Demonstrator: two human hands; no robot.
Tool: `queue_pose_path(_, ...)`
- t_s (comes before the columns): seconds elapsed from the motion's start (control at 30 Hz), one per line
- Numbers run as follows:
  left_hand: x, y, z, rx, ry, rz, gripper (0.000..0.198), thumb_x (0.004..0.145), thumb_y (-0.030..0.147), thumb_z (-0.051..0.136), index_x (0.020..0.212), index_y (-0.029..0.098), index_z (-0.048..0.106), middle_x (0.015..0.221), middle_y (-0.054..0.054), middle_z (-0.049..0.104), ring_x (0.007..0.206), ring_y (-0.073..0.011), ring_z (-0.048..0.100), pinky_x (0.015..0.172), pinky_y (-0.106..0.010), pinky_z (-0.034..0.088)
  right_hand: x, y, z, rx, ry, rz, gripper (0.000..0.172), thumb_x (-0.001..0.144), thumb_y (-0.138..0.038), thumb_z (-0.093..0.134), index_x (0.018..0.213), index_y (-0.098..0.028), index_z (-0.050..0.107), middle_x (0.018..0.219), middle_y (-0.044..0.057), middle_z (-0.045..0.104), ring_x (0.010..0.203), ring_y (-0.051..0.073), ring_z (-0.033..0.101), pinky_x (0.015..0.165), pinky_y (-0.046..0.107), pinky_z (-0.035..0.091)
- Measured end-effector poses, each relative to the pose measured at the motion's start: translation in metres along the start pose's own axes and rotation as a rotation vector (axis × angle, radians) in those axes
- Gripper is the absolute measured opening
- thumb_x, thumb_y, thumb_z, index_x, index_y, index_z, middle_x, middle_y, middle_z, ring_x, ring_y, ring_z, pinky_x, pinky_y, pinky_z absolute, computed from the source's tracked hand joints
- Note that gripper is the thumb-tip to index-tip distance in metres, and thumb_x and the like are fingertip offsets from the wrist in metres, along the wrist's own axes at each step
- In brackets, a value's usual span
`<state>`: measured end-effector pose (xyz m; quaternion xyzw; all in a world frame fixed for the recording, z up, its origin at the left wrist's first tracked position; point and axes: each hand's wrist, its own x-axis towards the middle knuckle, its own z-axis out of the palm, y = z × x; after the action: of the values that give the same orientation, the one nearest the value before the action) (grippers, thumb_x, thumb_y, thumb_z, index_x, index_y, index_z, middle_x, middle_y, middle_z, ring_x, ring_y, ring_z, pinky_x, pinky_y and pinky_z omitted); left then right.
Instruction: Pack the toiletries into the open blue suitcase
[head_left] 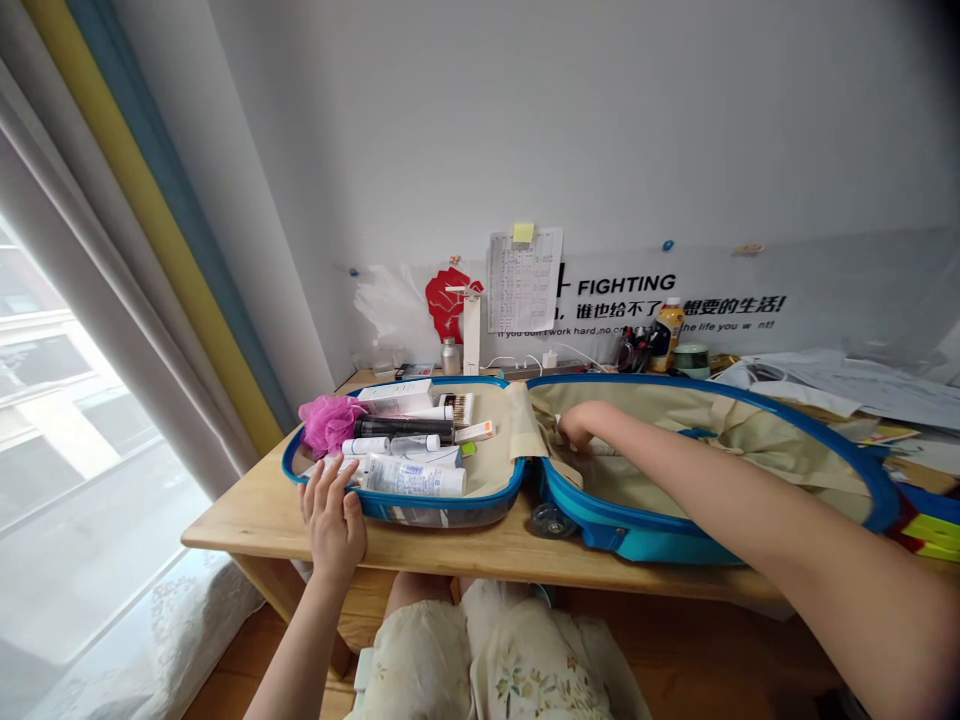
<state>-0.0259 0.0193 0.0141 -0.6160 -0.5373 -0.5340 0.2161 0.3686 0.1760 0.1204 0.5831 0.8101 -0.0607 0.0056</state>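
An open blue suitcase (609,540) lies on the wooden table, its halves side by side. Over the front rim of the left half rests my left hand (334,515), fingers spread and holding nothing. In that half are a pink bath puff (330,425), a white tube (414,477), a black cylinder (405,430), a white box (396,397), a pack of cotton swabs (459,407) and several small tubes. My right hand (585,425) reaches into the beige-lined right half near the hinge. Its fingers curl down at the lining; what they grip is hidden.
Along the wall stand a white desk lamp (471,335), a power strip (544,370), pens (636,350) and a yellow bottle (666,335). Papers (862,385) pile up at the right. A curtain (112,250) and window are at the left.
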Motion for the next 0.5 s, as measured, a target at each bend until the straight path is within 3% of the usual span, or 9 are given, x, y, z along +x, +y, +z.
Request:
queue_pose_path(0.1, 0.001, 0.001, 0.0, -0.006, 0.007, 0.001, 0.045, 0.1, 0.039, 0.029, 0.127, 0.02, 0.059, 0.136, -0.013, 0.056, 0.14, -0.0274, 0.035, 0.117, -0.049, 0.02, -0.012, 0.001, -0.024, -0.055, -0.068, 0.066, 0.025, 0.053, -0.036, 0.082, 0.066, -0.02, 0.068, 0.069, 0.003, 0.066, 0.069, 0.02, 0.065, 0.067, 0.034, 0.052)
queue_pose_path(0.2, 0.001, 0.002, 0.0, -0.008, 0.002, -0.004, 0.045, 0.1, 0.039, 0.029, 0.127, 0.02, 0.059, 0.135, -0.013, 0.057, 0.14, -0.0271, 0.035, 0.117, -0.049, 0.021, -0.025, 0.002, -0.064, -0.084, -0.026, 0.089, 0.019, 0.058, -0.026, 0.078, 0.074, -0.018, 0.071, 0.08, 0.011, 0.069, 0.081, 0.028, 0.067, 0.073, 0.038, 0.051)
queue_pose_path(0.33, 0.001, 0.003, -0.001, -0.006, 0.004, -0.009, 0.045, 0.1, 0.04, 0.028, 0.126, 0.02, 0.059, 0.134, -0.012, 0.058, 0.14, -0.0268, 0.035, 0.117, -0.049, 0.021, -0.043, -0.014, -0.104, 0.043, 0.251, -0.004, 0.029, 0.077, -0.031, 0.061, 0.104, -0.024, 0.069, 0.107, 0.009, 0.068, 0.095, 0.025, 0.064, 0.078, 0.035, 0.05)
queue_pose_path(0.43, 0.001, 0.004, -0.001, -0.004, 0.002, -0.008, 0.045, 0.1, 0.039, 0.028, 0.127, 0.02, 0.059, 0.135, -0.012, 0.057, 0.14, -0.0266, 0.035, 0.117, -0.048, 0.02, -0.051, -0.049, -0.1, 0.334, 0.455, -0.123, 0.031, 0.082, -0.032, 0.055, 0.11, -0.024, 0.064, 0.107, 0.006, 0.068, 0.088, 0.019, 0.063, 0.076, 0.03, 0.05)
queue_pose_path(0.5, 0.001, 0.005, -0.001, -0.003, 0.004, -0.001, 0.044, 0.1, 0.038, 0.029, 0.127, 0.02, 0.059, 0.134, -0.013, 0.057, 0.139, -0.0266, 0.036, 0.117, -0.048, 0.021, -0.051, -0.079, -0.084, 0.524, 0.438, -0.174, 0.029, 0.082, -0.03, 0.056, 0.11, -0.023, 0.061, 0.104, 0.005, 0.068, 0.081, 0.015, 0.062, 0.073, 0.028, 0.05)
